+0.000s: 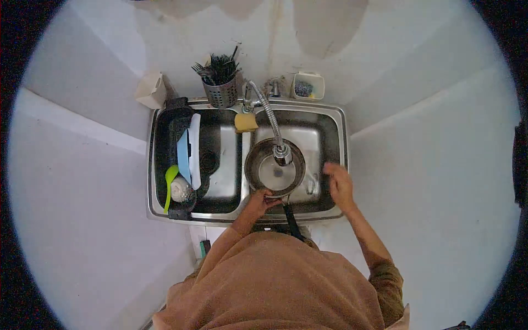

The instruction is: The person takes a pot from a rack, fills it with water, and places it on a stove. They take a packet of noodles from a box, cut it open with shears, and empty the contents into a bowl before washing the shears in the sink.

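A round frying pan (pixel 254 171) with a black handle (pixel 292 221) is in the right basin, its handle reaching over the sink's front edge. My left hand (pixel 263 202) grips the pan's near rim, just left of the handle. Above the pan hangs the spray head (pixel 282 156) of a flexible metal faucet (pixel 269 112). Over the right side of the basin, my right hand (pixel 339 185) is apart from the pan. Its fingers look loosely bent and nothing shows in them. A yellow sponge (pixel 246 122) sits on the divider behind the pan.
In the left basin, a black rack (pixel 177 118) holds a white board (pixel 195 151), a light blue item (pixel 184 157), a lime-green ladle (pixel 171 176) and a whitish round item (pixel 180 190). Behind stand a metal cutlery holder (pixel 221 93), a beige container (pixel 150 92) and a scrubber tub (pixel 308 86).
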`<action>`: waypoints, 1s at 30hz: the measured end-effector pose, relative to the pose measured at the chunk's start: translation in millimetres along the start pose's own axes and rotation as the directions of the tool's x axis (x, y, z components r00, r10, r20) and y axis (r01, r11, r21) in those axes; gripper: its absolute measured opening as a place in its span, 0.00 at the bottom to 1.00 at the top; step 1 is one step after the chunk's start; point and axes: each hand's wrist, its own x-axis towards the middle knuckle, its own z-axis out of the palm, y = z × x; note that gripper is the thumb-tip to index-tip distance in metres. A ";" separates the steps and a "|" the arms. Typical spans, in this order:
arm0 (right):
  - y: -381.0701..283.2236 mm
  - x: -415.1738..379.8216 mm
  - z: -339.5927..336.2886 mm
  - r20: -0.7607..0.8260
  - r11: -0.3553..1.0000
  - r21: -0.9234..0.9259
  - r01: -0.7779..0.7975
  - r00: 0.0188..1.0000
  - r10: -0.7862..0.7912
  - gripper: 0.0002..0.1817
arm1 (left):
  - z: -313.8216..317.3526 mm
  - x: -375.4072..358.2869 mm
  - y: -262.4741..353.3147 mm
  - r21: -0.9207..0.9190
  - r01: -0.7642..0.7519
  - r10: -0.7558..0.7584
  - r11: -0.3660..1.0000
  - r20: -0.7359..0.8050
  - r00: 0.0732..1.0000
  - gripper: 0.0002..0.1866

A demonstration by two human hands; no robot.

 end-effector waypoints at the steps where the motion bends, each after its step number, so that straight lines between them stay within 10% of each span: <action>1: -0.3 32.7 2.0 -0.034 1.000 -0.011 -0.002 0.999 0.001 0.10 | 14.7 -9.6 2.6 0.030 -0.021 0.023 0.999 -0.081 0.996 0.13; 5: -3.8 160.2 59.6 0.059 0.991 0.072 -0.109 0.993 0.105 0.15 | -7.3 9.4 -20.9 -0.015 -0.006 0.006 1.000 -0.064 0.998 0.13; 9: 23.9 230.4 144.1 -0.224 0.964 0.023 0.264 0.942 -0.252 0.19 | -26.5 30.7 -46.5 0.017 0.010 -0.008 1.000 -0.116 0.993 0.12; 15: 31.8 202.2 157.0 0.229 0.991 -0.027 0.130 0.966 -0.121 0.21 | 21.1 -7.0 -33.4 0.039 -0.091 0.096 0.995 -0.168 0.981 0.10; 17: 57.5 173.6 174.3 0.317 0.936 -0.116 0.332 0.906 -0.282 0.20 | 34.0 -13.4 -30.2 0.041 -0.092 0.097 0.995 -0.182 0.978 0.10; 21: 59.6 140.6 158.0 0.055 0.929 0.010 0.370 0.927 -0.370 0.20 | 47.7 -21.4 -28.5 0.098 -0.085 0.110 0.992 -0.285 0.952 0.11; 25: 20.6 91.0 71.6 -0.087 0.993 0.070 -0.091 0.991 0.097 0.14 | 34.9 -17.4 -40.2 0.059 -0.087 0.097 0.994 -0.213 0.972 0.09; 30: -5.6 -30.1 19.9 0.388 0.814 0.050 -0.579 0.762 0.518 0.17 | 17.8 -2.9 -49.7 -0.008 -0.065 0.061 0.998 -0.229 0.971 0.04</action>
